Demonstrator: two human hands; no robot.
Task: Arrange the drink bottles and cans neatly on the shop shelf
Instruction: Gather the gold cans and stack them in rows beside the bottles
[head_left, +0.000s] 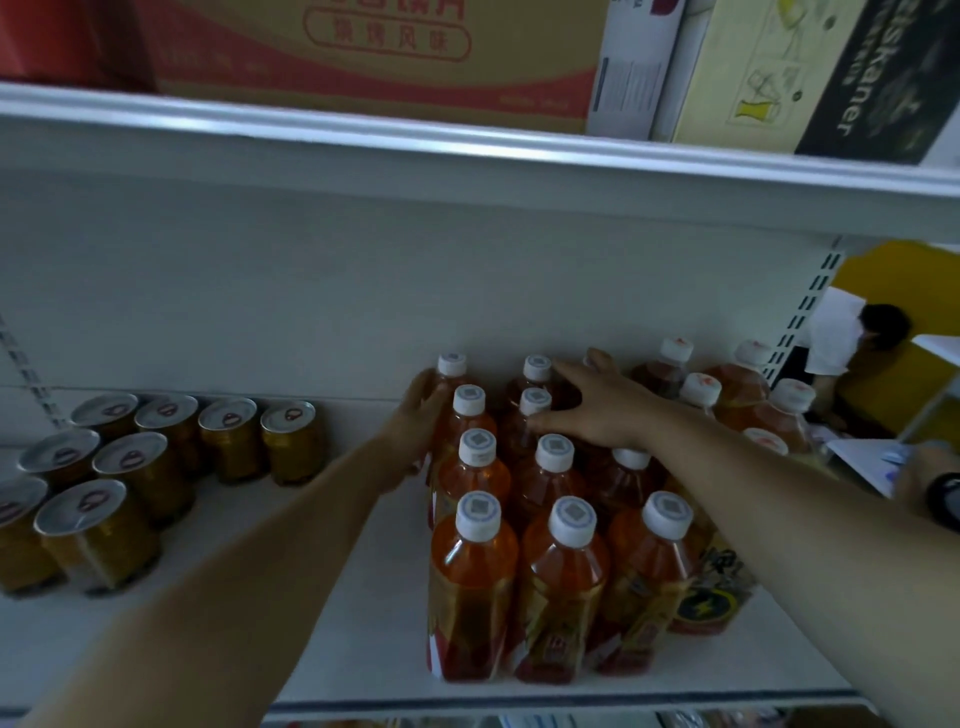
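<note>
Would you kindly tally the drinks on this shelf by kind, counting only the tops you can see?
Bottles with white caps: 15
Cans with silver tops: 8
Total: 23
More may be hidden from view.

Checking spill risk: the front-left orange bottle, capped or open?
Capped. The front-left orange bottle stands upright on the shelf with a white cap seated on its neck.
</note>
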